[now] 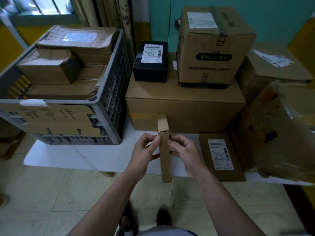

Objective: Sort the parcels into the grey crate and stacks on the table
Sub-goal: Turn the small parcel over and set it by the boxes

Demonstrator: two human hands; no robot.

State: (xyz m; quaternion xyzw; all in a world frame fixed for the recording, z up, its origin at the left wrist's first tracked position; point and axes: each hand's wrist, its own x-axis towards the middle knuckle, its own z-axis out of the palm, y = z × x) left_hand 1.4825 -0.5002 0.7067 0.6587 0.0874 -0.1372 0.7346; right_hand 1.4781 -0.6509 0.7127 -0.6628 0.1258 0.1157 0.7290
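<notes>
A slim, long brown cardboard box [164,155] is held edge-on in the air over the front edge of the white counter [81,155]. Its far end is pointed toward the stacks and its near end hangs out over the tiled floor. It is taken from both sides near its far end. The left hand [144,151] is pinched on the left face with thumb and fingertips, and the right hand [186,153] likewise on the right face, so both grips are clamped on the box. A seam crosses the box just beyond the fingers; whether the end flap there is tucked shut cannot be told.

Since a fingertip pinch carries it, the box is judged light. The thin board should be stiff along its length but easily dented on the broad faces, and its matt surface is unlikely to slip. A hold nearer the middle, clear of the flap end, would be steadier for one-handed placing.

Just to the right, a flat brown parcel with a white label [221,155] lies on the counter. Behind it stands a large brown cardboard carton [185,106], on which a small black box with a white label [150,62] and a tall taped brown carton [213,46] are stacked. To the left, the grey slatted plastic crate [114,86] is seen nearly filled with brown parcels [51,67].
</notes>
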